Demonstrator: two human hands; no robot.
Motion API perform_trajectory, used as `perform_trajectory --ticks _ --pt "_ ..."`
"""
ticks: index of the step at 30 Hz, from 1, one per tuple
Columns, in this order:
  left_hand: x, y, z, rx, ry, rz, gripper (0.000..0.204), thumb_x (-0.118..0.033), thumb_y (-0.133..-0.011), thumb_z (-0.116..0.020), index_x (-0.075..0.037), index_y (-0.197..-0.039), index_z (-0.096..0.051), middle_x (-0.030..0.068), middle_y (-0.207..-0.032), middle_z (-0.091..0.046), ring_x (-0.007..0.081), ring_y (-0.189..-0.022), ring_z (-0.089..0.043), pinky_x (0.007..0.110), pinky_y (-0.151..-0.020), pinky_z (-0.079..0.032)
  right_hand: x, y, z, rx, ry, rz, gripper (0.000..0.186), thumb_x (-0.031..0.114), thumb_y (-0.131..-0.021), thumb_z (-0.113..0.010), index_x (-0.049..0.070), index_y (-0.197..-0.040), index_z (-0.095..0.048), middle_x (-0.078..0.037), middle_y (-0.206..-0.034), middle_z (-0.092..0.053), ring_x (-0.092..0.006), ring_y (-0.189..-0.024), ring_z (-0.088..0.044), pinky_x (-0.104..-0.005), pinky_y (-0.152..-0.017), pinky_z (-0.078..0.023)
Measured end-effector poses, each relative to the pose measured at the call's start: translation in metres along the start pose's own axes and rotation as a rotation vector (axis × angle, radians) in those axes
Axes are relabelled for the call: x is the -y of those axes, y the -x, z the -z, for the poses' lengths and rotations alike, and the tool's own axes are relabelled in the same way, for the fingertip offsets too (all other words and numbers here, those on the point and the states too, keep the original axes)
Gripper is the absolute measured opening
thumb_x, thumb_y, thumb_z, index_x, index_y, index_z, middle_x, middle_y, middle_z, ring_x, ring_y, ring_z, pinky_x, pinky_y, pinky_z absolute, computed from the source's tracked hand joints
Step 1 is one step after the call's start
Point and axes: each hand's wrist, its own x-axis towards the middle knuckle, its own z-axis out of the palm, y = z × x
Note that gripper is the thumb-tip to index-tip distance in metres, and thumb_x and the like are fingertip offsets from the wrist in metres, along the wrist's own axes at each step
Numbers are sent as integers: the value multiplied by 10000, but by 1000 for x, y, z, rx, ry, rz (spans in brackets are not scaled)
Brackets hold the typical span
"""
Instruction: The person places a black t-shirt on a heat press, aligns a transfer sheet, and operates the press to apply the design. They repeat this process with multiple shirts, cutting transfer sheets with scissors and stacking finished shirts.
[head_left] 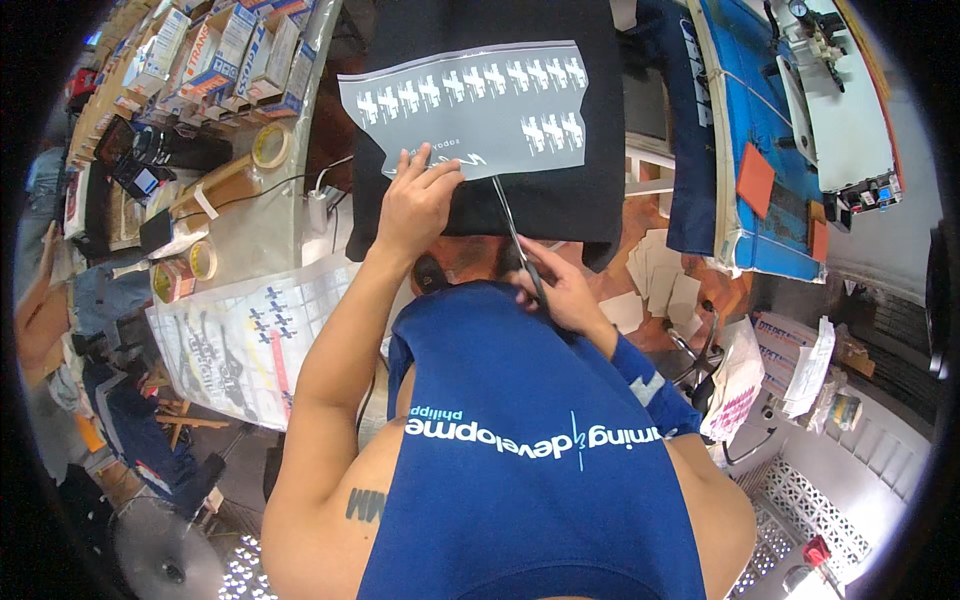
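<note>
A translucent grey film sheet [470,110] printed with rows of white marks lies on black cloth [480,210] in front of me. My left hand [415,203] rests on the sheet's near edge at its left part, fingers stretched out and apart. Fingers of my right hand [565,288] are wrapped round the handles of a pair of scissors [508,212]. The blades point away from me, and their tips meet the sheet's near edge right of my left hand. Whether the tips are over or under the film is too small to tell.
A side table on the left bears cardboard boxes [215,55], tape rolls [270,146] and a printed sheet [220,345] at its near end. To the right are a blue-covered table [760,130] and dark blue cloth [690,190]. Pale paper pieces [660,275] lie on the floor.
</note>
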Motion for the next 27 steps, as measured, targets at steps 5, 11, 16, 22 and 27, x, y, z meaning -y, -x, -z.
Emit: perform_trajectory --ticks 5,11,16,22,27 --pt "-16 5 -15 -22 46 19 181 -44 -870 -681 -89 -1038 -730 55 -1216 -716 403 -1300 -561 581 -1129 -390 5 -28 -16 -110 11 32 595 254 -993 -677 151 -1530 -441 -51 -946 -652 -134 -739 -664 -256 -574 -526" --pt "-20 4 -6 -44 84 22 189 -33 -855 -683 -85 -1030 -730 63 -1146 -719 373 -1259 -591 585 -1108 -411 11 -26 -14 -106 55 23 562 267 -992 -680 154 -1504 -478 -27 -900 -640 -119 -710 -652 -242 -545 -505" --pt "-20 3 -7 -46 108 28 171 -29 -862 -693 -70 -1025 -724 74 -1068 -701 330 -1196 -624 576 -1094 -423 13 -22 -15 -99 60 24 558 284 -997 -672 156 -1504 -479 -14 -883 -619 -112 -711 -638 -232 -540 -493" --pt "-22 3 -2 -39 116 17 151 -28 -869 -685 -69 -1010 -719 71 -1060 -698 325 -1185 -628 573 -1088 -426 14 -23 -15 -112 96 -33 553 279 -997 -670 159 -1503 -481 -7 -872 -613 -106 -706 -632 -226 -530 -482" --pt "-21 1 -3 -31 132 29 150 -24 -873 -678 -74 -1008 -720 67 -1056 -700 320 -1184 -628 566 -1094 -421 14 -18 -15 -101 98 -26 557 270 -993 -678 158 -1502 -481 1 -831 -609 -99 -671 -625 -221 -496 -462"
